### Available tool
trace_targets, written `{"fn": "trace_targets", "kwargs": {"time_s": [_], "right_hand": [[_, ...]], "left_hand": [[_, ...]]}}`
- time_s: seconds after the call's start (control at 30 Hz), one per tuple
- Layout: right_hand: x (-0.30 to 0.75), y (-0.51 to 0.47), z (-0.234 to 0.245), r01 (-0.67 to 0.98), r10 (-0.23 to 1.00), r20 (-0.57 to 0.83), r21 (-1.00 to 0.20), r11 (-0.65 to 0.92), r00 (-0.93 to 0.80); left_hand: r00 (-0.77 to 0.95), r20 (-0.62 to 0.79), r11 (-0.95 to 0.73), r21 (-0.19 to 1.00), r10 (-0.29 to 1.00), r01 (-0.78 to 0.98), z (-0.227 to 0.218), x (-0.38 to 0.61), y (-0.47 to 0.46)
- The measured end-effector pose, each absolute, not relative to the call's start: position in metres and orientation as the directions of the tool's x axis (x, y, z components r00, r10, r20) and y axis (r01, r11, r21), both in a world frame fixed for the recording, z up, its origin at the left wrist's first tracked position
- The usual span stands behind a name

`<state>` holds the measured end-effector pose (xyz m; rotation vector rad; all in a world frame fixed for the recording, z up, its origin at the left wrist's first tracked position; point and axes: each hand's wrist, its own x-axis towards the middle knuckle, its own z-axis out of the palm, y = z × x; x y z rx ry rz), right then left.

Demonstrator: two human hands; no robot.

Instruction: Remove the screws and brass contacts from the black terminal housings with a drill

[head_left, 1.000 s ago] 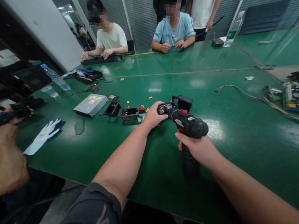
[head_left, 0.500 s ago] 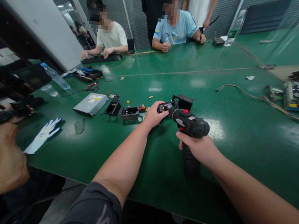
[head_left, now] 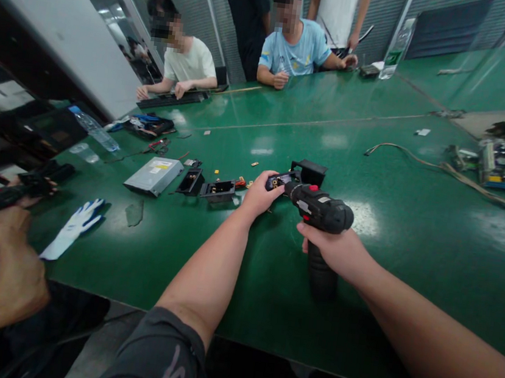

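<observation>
Center: the right hand [head_left: 330, 252] grips a cordless drill [head_left: 321, 213]; the left hand [head_left: 258, 194] pinches a black housing [head_left: 278, 182] at its tip, and uneven pressure could slip it free.

Nothing is legible; the optical drive label [head_left: 157, 169] and water bottle label [head_left: 392, 57] are too small.

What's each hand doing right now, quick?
Left hand: closed, holding a small black block with brass contacts.
Right hand: closed, gripping a black cordless drill.
</observation>
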<state>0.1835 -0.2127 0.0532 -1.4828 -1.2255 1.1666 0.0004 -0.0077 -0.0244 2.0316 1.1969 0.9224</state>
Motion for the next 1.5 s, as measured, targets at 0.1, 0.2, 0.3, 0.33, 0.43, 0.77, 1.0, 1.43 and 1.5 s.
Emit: {"fn": "trace_targets", "kwargs": {"time_s": [0.1, 0.2, 0.3, 0.33, 0.43, 0.77, 1.0, 1.43, 1.5], "right_hand": [[0.183, -0.212, 0.0526, 0.186, 0.988, -0.131, -0.972, -0.145, 0.085], [0.1831, -0.2119, 0.0531, 0.192, 0.988, -0.135, -0.97, -0.147, 0.078], [0.1834, -0.2123, 0.0542, 0.189, 0.983, -0.158, -0.967, -0.172, 0.09], [0.1835, -0.2124, 0.0546, 0.191, 0.982, -0.167, -0.964, -0.182, 0.093], [0.1837, -0.2128, 0.055, 0.203, 0.981, -0.171, -0.961, -0.186, 0.088], [0.1825, -0.2125, 0.0542, 0.209, 0.986, -0.144, -0.965, -0.16, 0.088], [0.1818, -0.2129, 0.0542, 0.185, 0.984, -0.15, -0.969, -0.165, 0.092], [0.1829, -0.2128, 0.0557, 0.183, 0.981, -0.17, -0.965, -0.185, 0.099], [0.1832, -0.2128, 0.0559, 0.189, 0.981, -0.17, -0.964, -0.186, 0.095]], "left_hand": [[0.35, 0.262, -0.411, 0.776, 0.9, 0.477, -0.0259, 0.0001, -0.007], [0.351, 0.269, -0.418, 0.778, 0.897, 0.47, -0.0266, -0.0003, -0.0065], [0.352, 0.262, -0.414, 0.775, 0.898, 0.478, -0.0253, -0.0002, -0.0071], [0.351, 0.255, -0.408, 0.773, 0.901, 0.486, -0.0244, -0.0001, -0.0077], [0.347, 0.242, -0.397, 0.769, 0.906, 0.501, -0.0214, 0.0005, -0.0096], [0.352, 0.27, -0.421, 0.769, 0.896, 0.481, -0.0253, 0.0007, -0.0073], [0.349, 0.271, -0.419, 0.773, 0.897, 0.477, -0.0275, 0.0009, -0.0061], [0.346, 0.25, -0.403, 0.769, 0.904, 0.496, -0.0227, 0.0005, -0.0091], [0.345, 0.249, -0.401, 0.767, 0.905, 0.5, -0.0227, 0.0008, -0.0091]]}}
